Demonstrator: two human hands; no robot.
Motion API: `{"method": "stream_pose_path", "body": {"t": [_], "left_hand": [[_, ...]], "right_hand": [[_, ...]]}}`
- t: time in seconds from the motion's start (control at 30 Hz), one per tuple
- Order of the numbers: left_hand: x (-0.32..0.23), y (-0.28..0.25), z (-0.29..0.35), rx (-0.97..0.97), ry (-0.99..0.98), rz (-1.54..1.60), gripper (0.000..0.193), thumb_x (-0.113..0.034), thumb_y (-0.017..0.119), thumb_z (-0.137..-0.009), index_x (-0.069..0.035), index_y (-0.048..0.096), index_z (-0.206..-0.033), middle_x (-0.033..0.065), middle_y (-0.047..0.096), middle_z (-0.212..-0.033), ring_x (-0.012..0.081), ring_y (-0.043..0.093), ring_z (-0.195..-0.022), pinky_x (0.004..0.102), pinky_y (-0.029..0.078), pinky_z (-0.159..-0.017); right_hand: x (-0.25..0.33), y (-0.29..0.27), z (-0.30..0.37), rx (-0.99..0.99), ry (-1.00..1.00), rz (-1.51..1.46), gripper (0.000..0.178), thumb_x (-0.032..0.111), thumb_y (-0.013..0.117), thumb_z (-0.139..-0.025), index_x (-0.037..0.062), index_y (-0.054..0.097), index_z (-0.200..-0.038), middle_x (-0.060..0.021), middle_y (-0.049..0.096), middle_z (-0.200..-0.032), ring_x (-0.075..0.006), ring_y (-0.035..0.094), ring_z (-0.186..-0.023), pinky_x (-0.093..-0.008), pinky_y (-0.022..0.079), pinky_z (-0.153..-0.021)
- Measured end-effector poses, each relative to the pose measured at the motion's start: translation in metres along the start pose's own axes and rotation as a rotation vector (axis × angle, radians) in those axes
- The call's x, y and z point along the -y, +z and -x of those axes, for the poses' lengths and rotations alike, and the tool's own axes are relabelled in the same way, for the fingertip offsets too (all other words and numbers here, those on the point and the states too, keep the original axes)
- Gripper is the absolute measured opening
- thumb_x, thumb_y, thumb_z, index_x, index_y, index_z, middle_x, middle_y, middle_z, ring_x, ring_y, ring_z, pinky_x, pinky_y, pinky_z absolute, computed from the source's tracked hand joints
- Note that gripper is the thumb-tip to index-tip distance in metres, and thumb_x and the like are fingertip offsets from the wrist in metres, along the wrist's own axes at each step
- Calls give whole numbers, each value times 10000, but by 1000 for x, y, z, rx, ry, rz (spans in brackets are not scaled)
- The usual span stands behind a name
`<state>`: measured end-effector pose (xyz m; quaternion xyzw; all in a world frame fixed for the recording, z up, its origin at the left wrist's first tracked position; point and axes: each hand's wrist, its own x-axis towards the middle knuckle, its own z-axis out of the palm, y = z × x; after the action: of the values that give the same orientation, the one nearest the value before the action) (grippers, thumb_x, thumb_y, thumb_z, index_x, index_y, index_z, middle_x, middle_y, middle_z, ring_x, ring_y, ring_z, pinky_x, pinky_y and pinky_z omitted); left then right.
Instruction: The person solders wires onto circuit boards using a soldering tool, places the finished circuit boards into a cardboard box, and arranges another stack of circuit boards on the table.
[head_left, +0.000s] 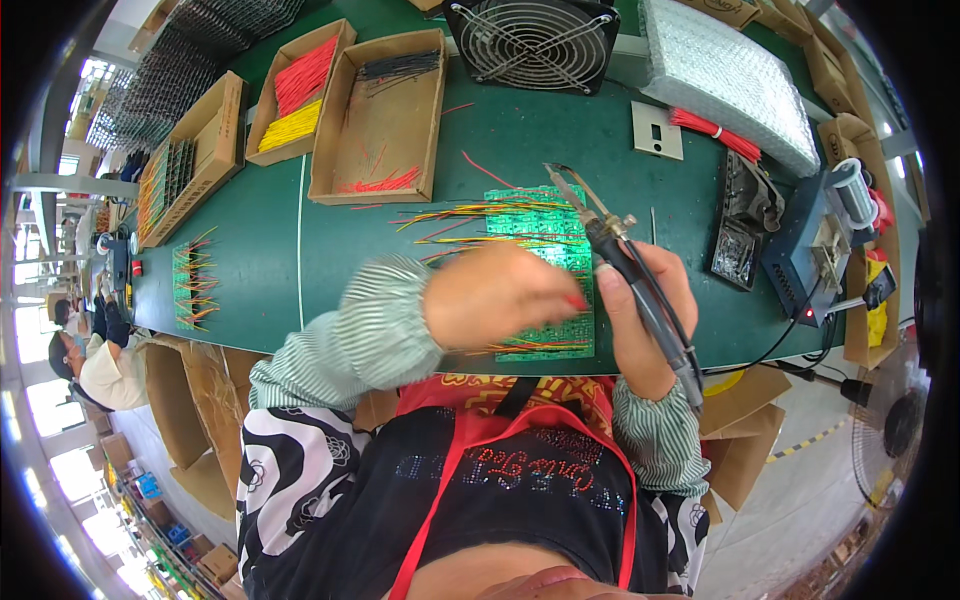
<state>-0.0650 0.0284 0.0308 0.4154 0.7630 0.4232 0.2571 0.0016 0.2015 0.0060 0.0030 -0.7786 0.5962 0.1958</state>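
My right hand (625,325) is wrapped round a soldering iron (610,246) with a thin feed tube along it. Its tip points up and away to the left, over the far edge of a green circuit board panel (572,335). Red, yellow and black wires (455,210) stick out from the panel's left side. Above the panel's middle is my left hand (495,298), smeared by motion. A small red spot shows at its fingertips, and what it is cannot be made out. My left hand and sleeve hide part of the panel and its wires.
Cardboard trays hold red and yellow wires (300,80) and black wires (400,65). A fan (530,45) stands at the back. To the right are a blue soldering station (805,250) with a solder spool (851,185) and a black holder (742,225). Another wired panel (184,285) lies far left.
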Motion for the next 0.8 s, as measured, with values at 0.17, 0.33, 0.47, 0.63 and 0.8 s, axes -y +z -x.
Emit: {"method": "stream_pose_path", "body": {"t": [0.17,0.33,0.47,0.63,0.8], "left_hand": [[40,-48,13,-171,-369,-86,152,-127,602,-835,12,609,-896,73,637,-730,121,617,-641,240,482,-589],[58,-47,14,-229,-309,-328,172,-204,599,-806,-37,637,-816,112,626,-725,274,604,-697,366,460,-623],[67,-49,10,-225,-320,-279,174,-205,605,-791,-35,641,-801,126,624,-760,289,595,-716,384,460,-633],[71,-51,9,-174,-289,-353,161,-172,629,-802,-12,634,-824,109,607,-755,245,582,-710,339,461,-637],[72,-52,9,-156,-242,-366,145,-164,622,-798,-19,627,-807,111,607,-766,272,579,-731,363,457,-641]], "right_hand": [[7,-23,-2,6,125,3,212,70,695,-763,-13,598,-932,-37,603,-720,-71,530,-626,-222,438,-577],[2,-22,-4,83,288,-65,194,64,701,-738,-13,608,-890,-38,627,-724,-59,547,-642,-203,443,-580],[1,-11,-8,109,370,-142,191,60,702,-736,-17,608,-883,-43,629,-724,-55,552,-639,-193,445,-579],[-3,2,-15,158,418,-107,179,55,695,-736,-21,608,-872,-47,631,-724,-59,568,-647,-194,458,-582],[-4,6,-19,190,444,-69,183,33,658,-734,-30,580,-886,-67,629,-728,-88,575,-633,-208,451,-582]]}}
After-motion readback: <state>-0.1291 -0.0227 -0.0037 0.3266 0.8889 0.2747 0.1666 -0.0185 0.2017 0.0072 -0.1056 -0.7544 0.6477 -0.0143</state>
